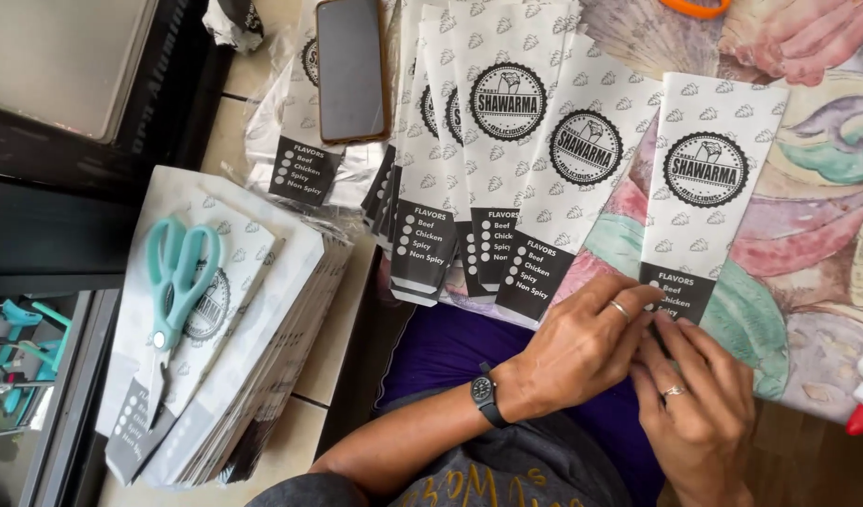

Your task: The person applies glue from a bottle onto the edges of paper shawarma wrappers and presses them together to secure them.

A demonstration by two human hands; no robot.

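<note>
Paper sleeve, white with a black round emblem and a dark band at its near end, lies flat on the patterned cloth, right of the fanned row. I see my hands meeting at that near end: left hand, watch on the wrist, fingers pinching the bottom edge; right hand pressed beside it, fingers curled onto the same edge. Left of me, teal scissors rest on a stack of sleeves. Farther off, the fanned sleeves, then a phone lying face up.
</note>
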